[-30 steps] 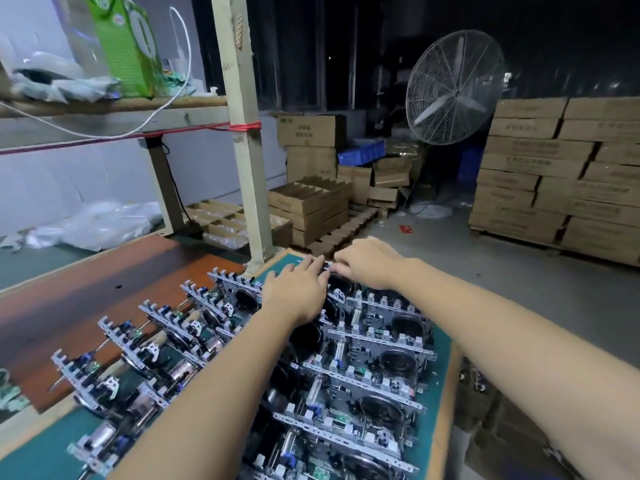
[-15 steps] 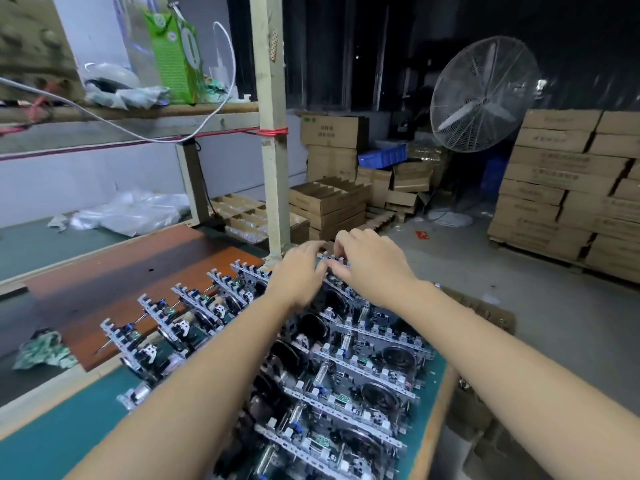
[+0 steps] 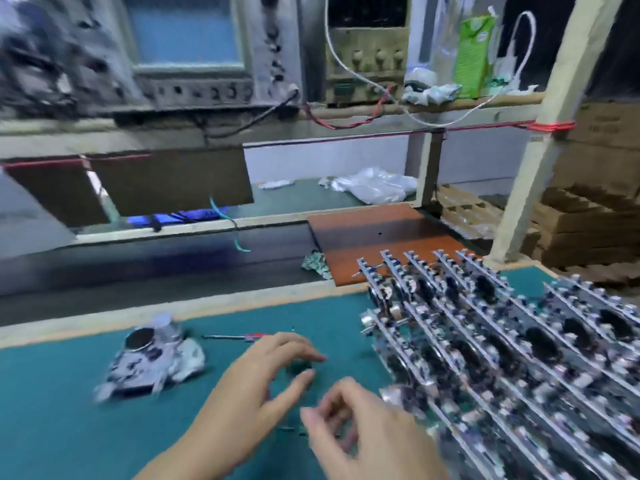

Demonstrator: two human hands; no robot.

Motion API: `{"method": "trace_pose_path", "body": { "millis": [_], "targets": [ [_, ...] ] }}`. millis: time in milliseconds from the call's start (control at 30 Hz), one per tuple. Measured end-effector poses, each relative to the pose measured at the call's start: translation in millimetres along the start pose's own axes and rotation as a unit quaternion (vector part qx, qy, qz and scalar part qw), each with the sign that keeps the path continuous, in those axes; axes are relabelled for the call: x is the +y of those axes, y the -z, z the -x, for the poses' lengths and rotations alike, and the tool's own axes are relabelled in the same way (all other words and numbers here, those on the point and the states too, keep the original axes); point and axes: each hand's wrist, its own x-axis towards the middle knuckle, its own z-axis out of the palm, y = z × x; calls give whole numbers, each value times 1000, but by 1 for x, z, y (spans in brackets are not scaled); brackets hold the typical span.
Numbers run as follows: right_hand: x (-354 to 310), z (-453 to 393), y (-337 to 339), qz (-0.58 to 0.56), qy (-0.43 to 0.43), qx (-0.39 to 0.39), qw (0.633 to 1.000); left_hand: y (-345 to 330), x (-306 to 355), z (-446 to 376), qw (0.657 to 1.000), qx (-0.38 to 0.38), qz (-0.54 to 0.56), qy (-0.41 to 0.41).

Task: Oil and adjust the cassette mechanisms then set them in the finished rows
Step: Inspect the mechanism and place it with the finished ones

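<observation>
A worker's two hands hover above the green mat of the desk [image 3: 69, 427], both empty. The left hand [image 3: 256, 379] is spread, fingers loosely extended with thumb apart, over the mat just short of a red-handled screwdriver [image 3: 239, 337] lying flat. The right hand [image 3: 367, 431] sits nearer the camera with fingers loosely curled around nothing, though motion blur makes the fingertips hard to read. To the right, the finished rows of cassette mechanisms [image 3: 502, 341] stand packed on edge, row behind row, running from the mat's far side to the frame's lower right. A single cassette mechanism [image 3: 145, 358] rests apart at the left of the mat, partly on a crumpled white rag [image 3: 188, 356]. Beyond the rows lies a reddish-brown board [image 3: 377, 237], with a wadded green cloth [image 3: 315, 263] at its left edge. On the shelf above stand test instruments [image 3: 367, 60] and a green carton [image 3: 472, 57].
</observation>
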Motion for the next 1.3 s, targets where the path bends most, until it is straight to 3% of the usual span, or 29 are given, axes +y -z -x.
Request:
{"method": "trace_pose_path", "body": {
  "millis": [267, 400, 633, 833, 933, 1000, 1133, 1300],
  "targets": [
    [-66, -39, -71, -16, 163, -69, 984, 50, -36, 80, 975, 129, 9, 180],
    [-93, -43, -105, -45, 217, -125, 967, 77, -50, 121, 962, 141, -9, 235],
    [-177, -42, -186, -108, 270, -224, 930, 145, -74, 213, 922, 168, -159, 309],
    [-261, -41, -255, -175, 274, -241, 914, 217, -100, 268, 819, 215, -397, 353],
    [-295, -42, -277, -188, 273, -216, 918, 244, -116, 293, 757, 276, -441, 397],
    [-317, -42, -289, -160, 314, -201, 914, 259, -129, 310, 727, 274, -430, 459],
    [-350, -49, -304, -60, 357, -207, 909, 272, -142, 326, 747, 246, -332, 521],
    [-363, -59, -317, 35, 370, -244, 896, 275, -147, 331, 742, 258, -370, 496]
  ]
}}
